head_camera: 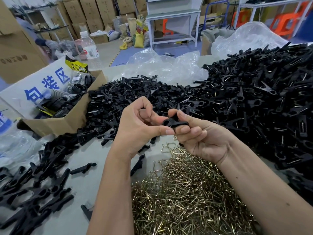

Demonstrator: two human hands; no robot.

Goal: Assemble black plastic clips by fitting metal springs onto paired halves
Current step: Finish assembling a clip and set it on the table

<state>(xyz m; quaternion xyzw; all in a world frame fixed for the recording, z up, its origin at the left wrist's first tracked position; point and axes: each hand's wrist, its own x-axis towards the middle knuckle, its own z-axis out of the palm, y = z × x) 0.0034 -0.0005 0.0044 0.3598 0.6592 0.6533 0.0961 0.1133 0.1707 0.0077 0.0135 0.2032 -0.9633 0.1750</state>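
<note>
Warehouse table [94, 150]: left hand [135, 126] and right hand [199, 134] both pinch paired clip halves [175, 122]; misalignment could block the spring.

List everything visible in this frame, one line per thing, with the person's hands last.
clip halves: held pair, black, between both hands
loose clip halves: heap, black, table centre and left
assembled clips: big heap, black with springs, right
metal springs: pile, brass-coloured, near edge
cardboard box: one, brown, left
water bottle: one, clear, behind box
plastic sheet: clear, far table
left hand: grips halves
right hand: pinches halves
</note>
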